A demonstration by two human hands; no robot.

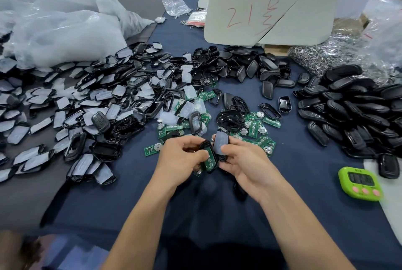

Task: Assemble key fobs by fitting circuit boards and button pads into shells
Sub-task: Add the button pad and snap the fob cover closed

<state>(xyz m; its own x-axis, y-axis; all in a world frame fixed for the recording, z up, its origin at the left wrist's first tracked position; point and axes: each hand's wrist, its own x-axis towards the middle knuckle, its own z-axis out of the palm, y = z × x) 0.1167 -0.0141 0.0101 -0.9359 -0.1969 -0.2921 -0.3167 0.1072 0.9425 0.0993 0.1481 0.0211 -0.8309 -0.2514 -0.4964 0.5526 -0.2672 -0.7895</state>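
Within left hand — shell, board; right hand — pad.

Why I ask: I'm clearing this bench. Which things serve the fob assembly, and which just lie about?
Job: shell with board in left hand; padded cover in right hand; loose circuit boards; shell piles.
Idle: green timer; white sign; plastic bags.

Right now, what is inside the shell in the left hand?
A green circuit board with round silver contacts lies in the shell. The left hand covers one edge, and anything beneath the board is hidden.
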